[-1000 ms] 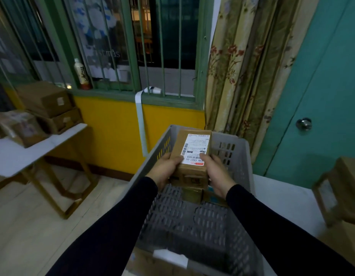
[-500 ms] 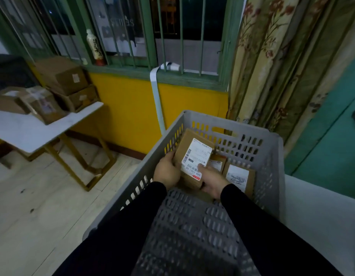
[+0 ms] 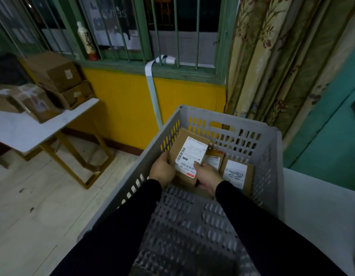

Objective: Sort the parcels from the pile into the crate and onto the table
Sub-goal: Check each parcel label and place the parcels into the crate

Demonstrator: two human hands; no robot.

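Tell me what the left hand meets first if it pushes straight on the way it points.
Probably the crate's far wall: the left hand, gripping the labelled parcel, points that way. Depth is unclear.

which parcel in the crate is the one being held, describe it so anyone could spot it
Find the grey slotted crate below the barred window. At its far end, the left hand and right hand grip a brown parcel. Unlike its two neighbours to the right, it is tilted up, and its white label has a red strip.
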